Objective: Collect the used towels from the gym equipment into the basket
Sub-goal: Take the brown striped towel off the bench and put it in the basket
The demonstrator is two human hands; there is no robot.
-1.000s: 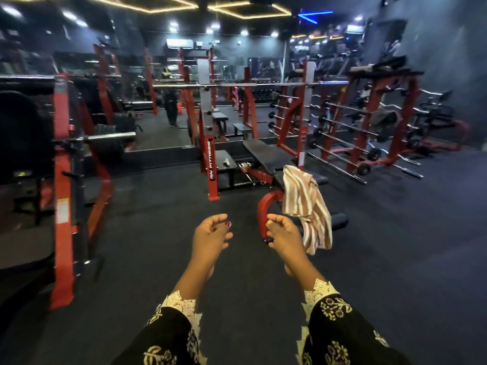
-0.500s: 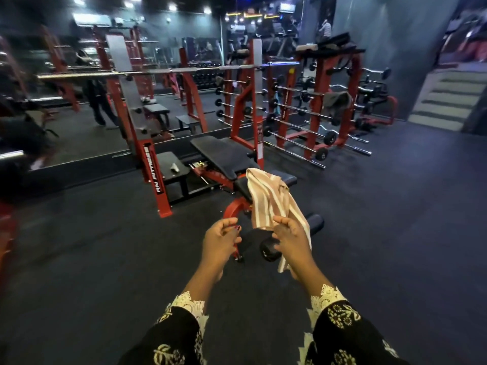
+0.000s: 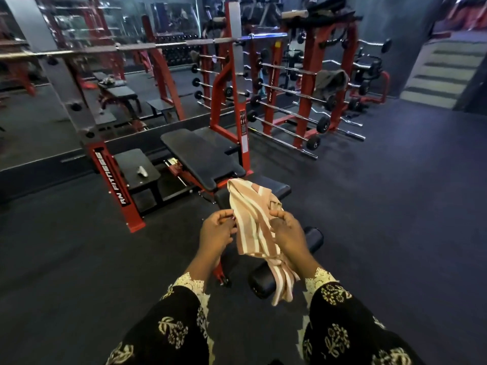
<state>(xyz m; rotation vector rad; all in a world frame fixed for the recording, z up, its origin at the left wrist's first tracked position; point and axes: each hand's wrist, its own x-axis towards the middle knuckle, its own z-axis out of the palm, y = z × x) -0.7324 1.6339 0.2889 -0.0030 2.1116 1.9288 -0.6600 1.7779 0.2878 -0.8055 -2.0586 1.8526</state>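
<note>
a dark rubber floor (image 3: 395, 206) fills most of the view, with a mirror wall (image 3: 31, 127) at the back left and pale stairs (image 3: 442, 72) at the far right. a red press frame (image 3: 226, 101) stands ahead with a long steel bar (image 3: 105, 48) resting across it. to its right is a red rack (image 3: 307, 101) of short barbells, with a grey cloth (image 3: 330, 80) draped over it. a black padded bench (image 3: 200, 156) tilts down toward the person.

the striped towel (image 3: 250, 219), pink and cream, is in the air above the bench's near end, between both hands, its tail hanging down past the right wrist. the right hand (image 3: 287, 230) grips it, fingers curled around its right side. the left hand (image 3: 214, 234) has curled fingers, tips at the towel's left edge; i cannot tell whether they pinch it. both sleeves (image 3: 168, 327) are black with cream flowers and lace cuffs.
</note>
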